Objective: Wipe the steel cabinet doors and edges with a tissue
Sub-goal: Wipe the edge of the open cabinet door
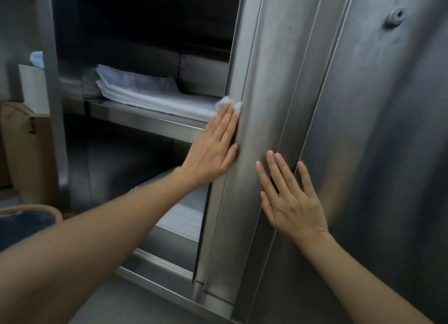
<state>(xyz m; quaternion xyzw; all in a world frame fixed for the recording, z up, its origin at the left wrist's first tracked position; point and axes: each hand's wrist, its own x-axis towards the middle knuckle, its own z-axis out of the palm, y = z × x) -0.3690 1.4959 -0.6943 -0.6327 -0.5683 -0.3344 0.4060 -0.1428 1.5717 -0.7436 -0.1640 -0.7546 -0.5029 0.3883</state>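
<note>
The left hand (213,149) lies flat against the left edge of the steel door (261,120), its fingers (224,122) straight and pressed together, holding a white tissue (229,104) against the metal. The tissue shows as a crumpled bit sticking out past the fingertips, right at the door's edge. The right hand (291,197) rests flat on the door lower down and to the right of the left hand, palm against the steel, fingers straight and slightly spread, holding nothing; it lies over the seam where this door meets the next panel (375,130). A round lock (395,17) sits high on that panel, well to the right of the door. Left of the door the cabinet stands open: a shelf (145,119) carries a stack of folded white cloth (145,88) that reaches up to the door's edge, just beside the tissue. Below that shelf, more white folded material (184,217) lies behind the left forearm. Far left of the door stand a brown box (29,149) and the rim of a round bin (31,212).
</note>
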